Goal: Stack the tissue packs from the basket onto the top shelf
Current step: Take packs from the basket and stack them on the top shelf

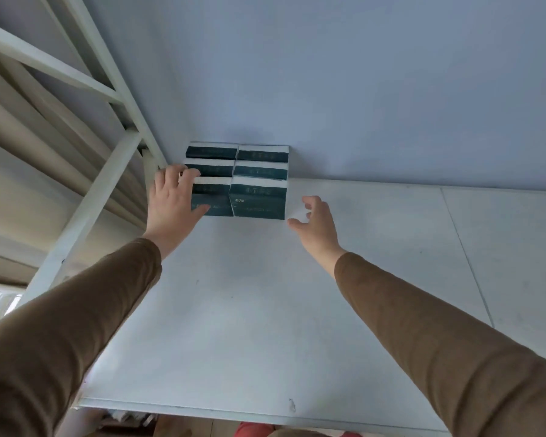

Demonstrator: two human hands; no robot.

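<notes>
Several dark green and white tissue packs [259, 184] stand stacked in two side-by-side columns at the back left of the white top shelf [265, 310], against the wall. My left hand [174, 200] rests flat against the left side of the left column, fingers spread on the packs. My right hand [316, 222] hovers just right of the right column, fingers apart and curled, holding nothing and a small gap away from the packs. The basket is out of view.
A pale blue wall [360, 89] backs the shelf. White metal frame bars [85, 203] rise at the left edge. A seam [467, 257] crosses the shelf board on the right. Something red [252, 430] shows below the shelf's front edge.
</notes>
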